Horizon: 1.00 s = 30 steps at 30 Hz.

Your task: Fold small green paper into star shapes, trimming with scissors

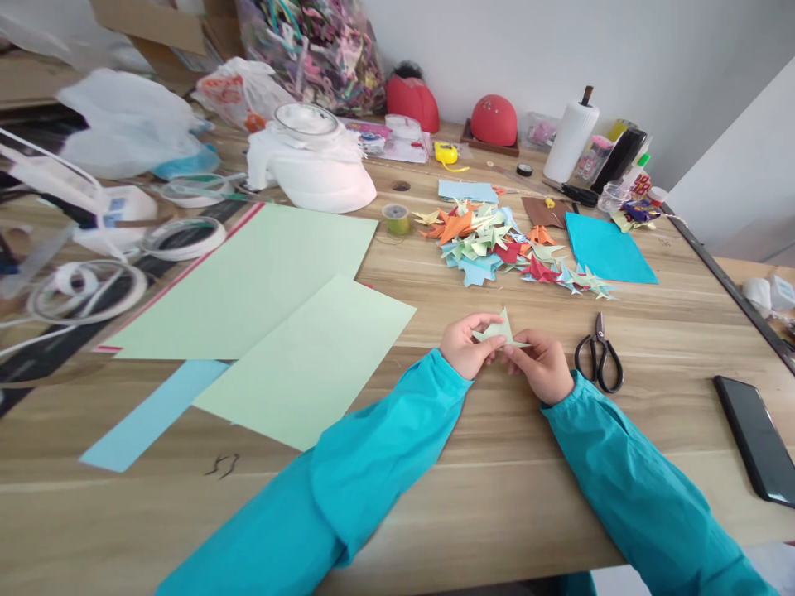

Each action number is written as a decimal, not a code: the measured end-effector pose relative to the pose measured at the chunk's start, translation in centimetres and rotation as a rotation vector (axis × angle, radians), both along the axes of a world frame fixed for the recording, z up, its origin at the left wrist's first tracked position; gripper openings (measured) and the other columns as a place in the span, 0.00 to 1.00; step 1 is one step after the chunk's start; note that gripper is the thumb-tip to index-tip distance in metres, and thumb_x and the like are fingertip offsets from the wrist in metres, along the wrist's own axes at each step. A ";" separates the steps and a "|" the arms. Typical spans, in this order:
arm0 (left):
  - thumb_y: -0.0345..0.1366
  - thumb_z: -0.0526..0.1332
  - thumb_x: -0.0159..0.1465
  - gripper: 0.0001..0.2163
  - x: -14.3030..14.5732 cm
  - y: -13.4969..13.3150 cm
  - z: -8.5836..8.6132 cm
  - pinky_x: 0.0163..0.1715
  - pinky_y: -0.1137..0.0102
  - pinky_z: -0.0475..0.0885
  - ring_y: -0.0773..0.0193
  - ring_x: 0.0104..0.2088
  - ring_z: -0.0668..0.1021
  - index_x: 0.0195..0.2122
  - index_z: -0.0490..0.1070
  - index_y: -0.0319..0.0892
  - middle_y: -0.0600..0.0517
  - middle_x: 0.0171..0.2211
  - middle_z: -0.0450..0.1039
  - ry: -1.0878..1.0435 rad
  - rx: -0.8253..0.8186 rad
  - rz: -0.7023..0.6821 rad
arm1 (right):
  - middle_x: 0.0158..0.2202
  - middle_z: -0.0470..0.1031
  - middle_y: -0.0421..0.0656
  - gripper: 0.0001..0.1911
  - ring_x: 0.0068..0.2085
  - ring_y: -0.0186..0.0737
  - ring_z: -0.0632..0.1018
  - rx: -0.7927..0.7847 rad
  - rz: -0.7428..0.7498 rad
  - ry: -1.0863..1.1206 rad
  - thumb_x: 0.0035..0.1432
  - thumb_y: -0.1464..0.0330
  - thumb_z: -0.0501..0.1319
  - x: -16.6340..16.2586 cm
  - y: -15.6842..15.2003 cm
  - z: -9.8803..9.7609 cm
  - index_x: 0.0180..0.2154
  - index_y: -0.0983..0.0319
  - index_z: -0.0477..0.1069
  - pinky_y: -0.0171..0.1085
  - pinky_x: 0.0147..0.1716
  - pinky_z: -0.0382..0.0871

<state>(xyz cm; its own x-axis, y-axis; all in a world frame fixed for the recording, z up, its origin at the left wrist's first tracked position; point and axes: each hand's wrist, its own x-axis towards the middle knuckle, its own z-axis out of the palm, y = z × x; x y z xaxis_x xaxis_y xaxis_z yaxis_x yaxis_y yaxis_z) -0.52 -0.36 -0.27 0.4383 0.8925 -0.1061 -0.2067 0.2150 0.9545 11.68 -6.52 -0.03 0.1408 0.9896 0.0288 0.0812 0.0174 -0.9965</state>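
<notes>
My left hand (467,344) and right hand (539,362) both pinch the pale green folded piece (505,329), 6 o'clock of the paper heap (483,243). Over-squeezing could crease its thin points; swinging right could knock the scissors (601,338), 3 o'clock.

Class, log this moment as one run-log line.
left hand: holds folded green paper | right hand: grips same paper | scissors: beside right hand

Loose turquoise sleeves (627,472), creased fabric, gathered cuffs (567,397), left hand (464,346) and right hand (544,366) bare
</notes>
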 end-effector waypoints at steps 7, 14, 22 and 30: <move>0.41 0.66 0.47 0.24 -0.1 0.2 0.0 0.15 0.74 0.68 0.68 0.19 0.73 0.43 0.69 0.36 0.53 0.22 0.71 -0.175 -0.110 0.012 | 0.18 0.72 0.39 0.12 0.17 0.30 0.70 -0.004 -0.081 0.128 0.46 0.62 0.64 0.0 0.0 0.1 0.24 0.63 0.68 0.31 0.17 0.64; 0.37 0.68 0.43 0.18 -0.1 0.8 -0.1 0.18 0.74 0.70 0.69 0.19 0.74 0.35 0.71 0.36 0.54 0.21 0.71 -0.237 -0.242 0.079 | 0.19 0.71 0.39 0.12 0.17 0.30 0.69 -0.002 -0.102 0.108 0.48 0.61 0.63 0.0 0.2 -0.1 0.24 0.63 0.67 0.31 0.17 0.64; 0.37 0.67 0.43 0.13 0.2 0.6 -1.4 0.19 0.73 0.70 0.67 0.20 0.74 0.30 0.74 0.36 0.53 0.19 0.72 -0.143 -0.122 0.116 | 0.32 0.70 0.39 0.13 0.26 0.33 0.74 0.102 -0.190 0.193 0.47 0.63 0.64 -0.1 0.1 -0.3 0.33 0.59 0.62 0.30 0.17 0.67; 0.35 0.66 0.45 0.12 0.0 0.4 -1.0 0.19 0.73 0.69 0.69 0.16 0.72 0.31 0.75 0.36 0.53 0.17 0.72 -0.038 -0.020 0.067 | 0.28 0.69 0.40 0.08 0.28 0.34 0.72 0.122 -0.093 0.004 0.53 0.64 0.59 -0.2 0.1 -0.5 0.35 0.60 0.70 0.31 0.21 0.69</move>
<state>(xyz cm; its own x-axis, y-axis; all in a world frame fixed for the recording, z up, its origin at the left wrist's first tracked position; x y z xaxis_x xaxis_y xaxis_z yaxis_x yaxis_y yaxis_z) -0.50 0.03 -1.31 0.3816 0.9179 -0.1089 -0.2572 0.2186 0.9413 11.49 -6.44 -0.48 0.2319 0.9615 0.1475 0.0843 0.1312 -0.9878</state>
